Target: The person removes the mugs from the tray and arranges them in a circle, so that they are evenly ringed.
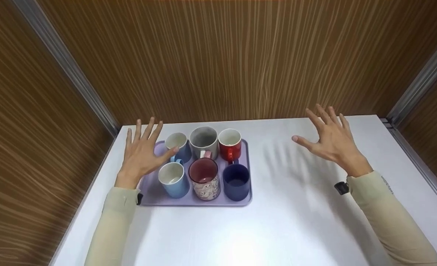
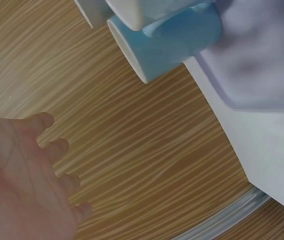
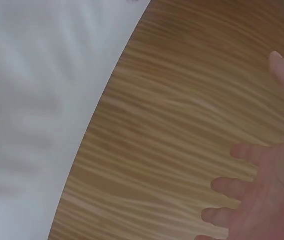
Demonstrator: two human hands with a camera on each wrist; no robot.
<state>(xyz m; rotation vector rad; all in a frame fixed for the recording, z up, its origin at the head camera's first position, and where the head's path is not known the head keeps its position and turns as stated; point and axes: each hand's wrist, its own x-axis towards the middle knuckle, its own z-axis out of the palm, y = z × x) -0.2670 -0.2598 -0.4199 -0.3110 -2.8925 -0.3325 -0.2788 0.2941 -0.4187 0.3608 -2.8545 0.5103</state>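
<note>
My left hand point(image 1: 140, 157), fingers spread, hovers over the left side of a lilac tray point(image 1: 153, 197) and holds nothing. Over the right part of the table my right hand point(image 1: 333, 142) is raised, also spread and holding nothing. Two rows of mugs stand upright on the tray. At the back are a blue-grey mug point(image 1: 183, 153) with a pale inside, a grey mug point(image 1: 208, 146) and a red mug point(image 1: 228, 150). The front row has a light blue mug point(image 1: 177, 186), a patterned mug point(image 1: 208, 190) with a maroon inside, and a navy mug point(image 1: 236, 188).
The white table point(image 1: 188, 236) carries the tray left of centre. A wood-grain panel point(image 1: 218, 66) rises behind it, with more panels and metal posts point(image 1: 74, 74) at both sides. Shadows of the right hand and arm fall on the tabletop.
</note>
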